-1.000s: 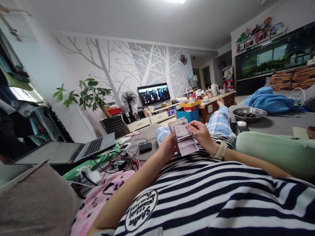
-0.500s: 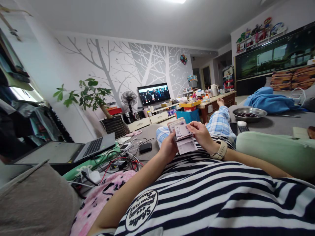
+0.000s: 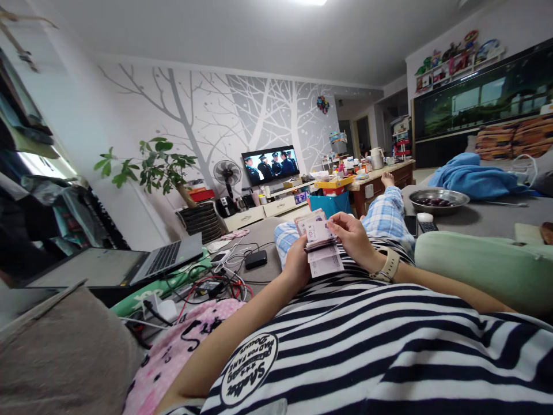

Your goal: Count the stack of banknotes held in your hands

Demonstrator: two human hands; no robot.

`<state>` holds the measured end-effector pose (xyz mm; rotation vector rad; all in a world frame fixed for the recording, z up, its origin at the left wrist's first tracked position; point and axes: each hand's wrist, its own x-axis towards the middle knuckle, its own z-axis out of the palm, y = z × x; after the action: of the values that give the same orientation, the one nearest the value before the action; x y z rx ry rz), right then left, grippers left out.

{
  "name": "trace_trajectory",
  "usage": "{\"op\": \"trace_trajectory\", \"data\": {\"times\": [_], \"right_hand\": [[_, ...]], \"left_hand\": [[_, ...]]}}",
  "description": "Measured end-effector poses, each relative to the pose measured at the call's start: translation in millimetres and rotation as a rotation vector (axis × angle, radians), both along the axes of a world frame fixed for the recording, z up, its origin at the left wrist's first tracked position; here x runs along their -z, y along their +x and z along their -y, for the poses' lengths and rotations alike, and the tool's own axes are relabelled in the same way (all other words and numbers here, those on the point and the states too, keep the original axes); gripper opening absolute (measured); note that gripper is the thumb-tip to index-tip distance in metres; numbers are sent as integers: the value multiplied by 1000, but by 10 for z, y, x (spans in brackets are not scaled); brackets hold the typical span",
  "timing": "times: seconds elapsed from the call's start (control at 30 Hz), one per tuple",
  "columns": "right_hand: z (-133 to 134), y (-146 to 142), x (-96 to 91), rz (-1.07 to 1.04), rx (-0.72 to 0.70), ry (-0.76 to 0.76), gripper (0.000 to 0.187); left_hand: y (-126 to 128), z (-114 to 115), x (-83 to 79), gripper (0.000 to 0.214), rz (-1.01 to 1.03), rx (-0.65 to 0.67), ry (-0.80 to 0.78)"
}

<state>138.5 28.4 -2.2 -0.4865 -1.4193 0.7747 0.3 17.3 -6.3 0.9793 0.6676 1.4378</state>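
A folded stack of banknotes (image 3: 322,248) is held above my striped shirt, in the middle of the head view. My left hand (image 3: 297,262) grips the stack from the left, fingers wrapped round its fold. My right hand (image 3: 355,235), with a beige watch on its wrist, pinches the top note at the stack's right edge. The lower half of the notes hangs down toward my chest.
An open laptop (image 3: 129,266) lies at the left beside tangled cables (image 3: 211,282) and a small black box (image 3: 256,259). A metal bowl (image 3: 437,199), a phone and a remote lie on the grey couch at right. A television (image 3: 270,164) plays on the far wall.
The stack has shifted slightly left and lower in my hands. My right thumb has folded another note over. The television picture changed.
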Motion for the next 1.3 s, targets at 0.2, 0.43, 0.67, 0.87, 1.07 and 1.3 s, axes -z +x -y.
{"op": "trace_trajectory", "data": {"times": [0.2,0.43,0.67,0.87,1.07,1.3], "right_hand": [[83,7,-8,63,5,112,33],[89,9,15,107,18,121,37],[89,11,23,113,2,124,38],[78,11,28,103,-2,119,40],[71,9,44,104,-106,79,47],[-69,27,44,157,194,57,42]], "left_hand": [[-27,1,-5,26,-47,0,40],[-91,-92,88,25,-89,-19,125],[-85,-107,92,17,-72,-34,131],[-53,-16,17,17,-35,-72,71],[-18,-1,-18,24,48,-107,-60],[-56,24,22,31,-23,-34,-28]]}}
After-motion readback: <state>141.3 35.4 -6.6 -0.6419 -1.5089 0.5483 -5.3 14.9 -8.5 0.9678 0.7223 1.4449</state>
